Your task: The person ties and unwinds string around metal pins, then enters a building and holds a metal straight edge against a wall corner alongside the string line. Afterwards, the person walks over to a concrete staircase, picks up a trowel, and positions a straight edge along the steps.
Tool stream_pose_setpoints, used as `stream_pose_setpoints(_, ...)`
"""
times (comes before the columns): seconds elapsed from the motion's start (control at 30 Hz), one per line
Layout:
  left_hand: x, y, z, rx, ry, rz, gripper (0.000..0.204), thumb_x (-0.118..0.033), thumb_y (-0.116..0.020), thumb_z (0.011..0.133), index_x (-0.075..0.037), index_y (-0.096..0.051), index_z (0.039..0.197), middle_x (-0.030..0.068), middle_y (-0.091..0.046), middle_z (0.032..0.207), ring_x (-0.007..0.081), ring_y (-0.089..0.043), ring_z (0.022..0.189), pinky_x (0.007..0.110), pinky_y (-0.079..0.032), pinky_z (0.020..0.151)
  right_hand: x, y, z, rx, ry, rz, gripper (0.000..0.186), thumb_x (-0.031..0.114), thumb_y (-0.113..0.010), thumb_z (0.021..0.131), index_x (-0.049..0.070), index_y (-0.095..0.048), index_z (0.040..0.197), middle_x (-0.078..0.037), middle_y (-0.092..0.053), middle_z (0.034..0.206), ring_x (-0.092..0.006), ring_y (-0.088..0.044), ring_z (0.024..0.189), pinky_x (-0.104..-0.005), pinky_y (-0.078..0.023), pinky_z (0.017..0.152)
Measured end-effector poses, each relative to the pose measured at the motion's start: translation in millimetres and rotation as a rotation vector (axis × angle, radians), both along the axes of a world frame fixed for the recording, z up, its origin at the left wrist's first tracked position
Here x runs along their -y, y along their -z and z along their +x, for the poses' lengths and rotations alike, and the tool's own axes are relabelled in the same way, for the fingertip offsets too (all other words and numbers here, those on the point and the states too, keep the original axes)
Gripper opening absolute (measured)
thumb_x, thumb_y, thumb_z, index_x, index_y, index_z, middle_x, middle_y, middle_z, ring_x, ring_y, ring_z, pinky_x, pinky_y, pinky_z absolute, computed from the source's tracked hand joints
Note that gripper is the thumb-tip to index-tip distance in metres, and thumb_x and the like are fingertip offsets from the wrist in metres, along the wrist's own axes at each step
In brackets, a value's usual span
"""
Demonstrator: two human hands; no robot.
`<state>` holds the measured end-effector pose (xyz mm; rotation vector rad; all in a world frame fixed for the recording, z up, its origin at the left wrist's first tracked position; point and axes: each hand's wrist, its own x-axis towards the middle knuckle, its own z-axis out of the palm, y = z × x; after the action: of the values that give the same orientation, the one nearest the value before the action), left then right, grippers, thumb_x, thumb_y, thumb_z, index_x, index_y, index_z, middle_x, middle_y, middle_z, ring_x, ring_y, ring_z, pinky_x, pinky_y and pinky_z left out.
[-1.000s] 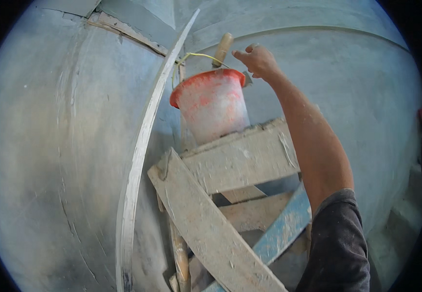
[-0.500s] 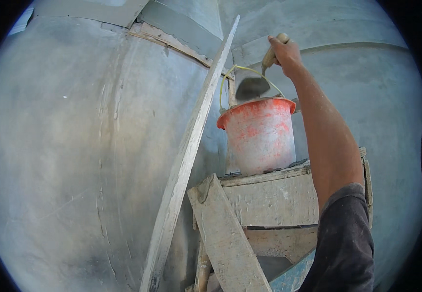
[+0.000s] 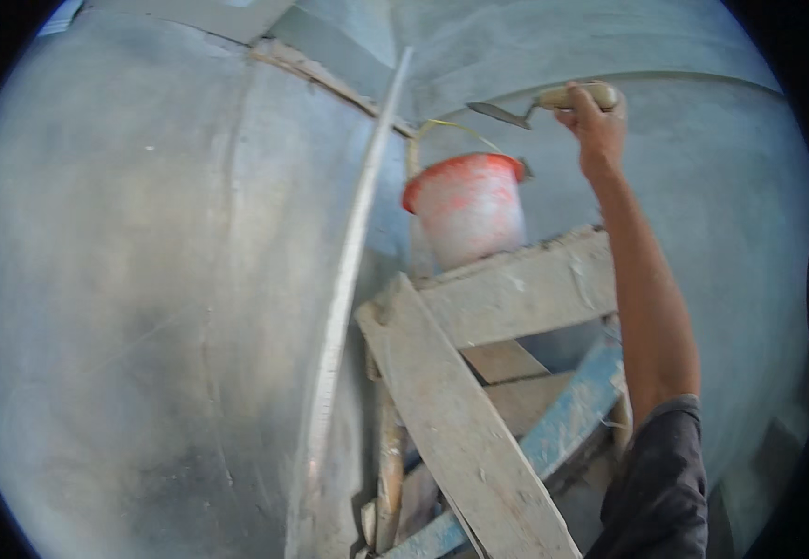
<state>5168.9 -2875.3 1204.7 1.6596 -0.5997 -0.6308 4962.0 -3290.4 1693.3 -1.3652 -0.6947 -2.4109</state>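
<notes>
My right hand (image 3: 600,129) is raised at the upper right, its fingers wrapped round the wooden handle of a trowel (image 3: 507,115). The trowel lies nearly level and its metal blade points left, above and apart from the bucket. Below and to the left of the blade stands a bucket (image 3: 473,212), whitish with a worn red rim and a thin yellow handle standing up. The bucket rests on top of a wooden scaffold (image 3: 516,289). What is inside the bucket is hidden from this low angle. My left hand does not show.
A long straight wooden batten (image 3: 353,242) leans beside the scaffold on its left. A wide board (image 3: 465,410) slants down across the scaffold's front, with a blue-painted plank (image 3: 572,396) behind it. Grey plastered walls (image 3: 125,279) rise on both sides.
My right hand has drawn the trowel up and right, out of the bucket's mouth, and turned its blade level. The view has shifted, so the bucket appears smaller and further left.
</notes>
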Motion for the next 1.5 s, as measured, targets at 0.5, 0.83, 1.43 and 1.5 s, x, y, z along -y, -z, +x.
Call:
stream_pose_setpoints(0.5,-29.5,32.9,-9.8,0.357,0.128,0.013,0.060,-0.004,-0.061,0.078,0.002,-0.038,0.134,0.0052,-0.048,0.087,0.0166,-0.049,0.073,0.030,-0.045,0.068,-32.7,-2.5,37.0,-0.317,0.271,0.017,0.046,0.022,-0.071,0.082,-0.001,-0.048,0.115,-0.012,-0.060,0.091,-0.0184,-0.062,0.078,-0.0332,-0.056,0.073)
stream_pose_setpoints(0.83,-47.3,45.7,-22.3,0.007,0.137,-0.005,0.060,-0.004,-0.063,0.074,-0.001,-0.043,0.130,0.0037,-0.046,0.083,0.0157,-0.046,0.069,0.030,-0.043,0.062,-52.2,12.9,31.2,-0.395,0.794,0.142,0.047,0.032,-0.068,0.083,0.004,-0.050,0.116,-0.021,-0.066,0.097,-0.0348,-0.065,0.093,-0.0404,-0.050,0.081)
stream_pose_setpoints(1.43,-87.8,56.3,-66.1,0.070,-0.021,-0.128,0.021,-0.001,-0.062,0.070,-0.011,-0.046,0.077,-0.0023,-0.040,0.059,0.0117,-0.040,0.049,0.029,-0.037,0.044,-28.0,191.7,-33.8,-0.116,-0.501,0.309,0.024,0.017,-0.064,0.090,0.000,-0.058,0.106,-0.013,-0.066,0.097,-0.0199,-0.068,0.081,-0.0322,-0.059,0.073)
stream_pose_setpoints(1.5,-92.2,59.0,-66.4,0.050,0.015,-0.136,0.022,-0.002,-0.064,0.068,-0.011,-0.048,0.080,-0.0021,-0.042,0.060,0.0115,-0.041,0.049,0.028,-0.036,0.045,-30.6,194.2,-7.8,-0.069,-0.683,0.359,0.020,0.015,-0.063,0.090,0.001,-0.059,0.103,-0.013,-0.066,0.099,-0.0216,-0.068,0.083,-0.0339,-0.059,0.074)
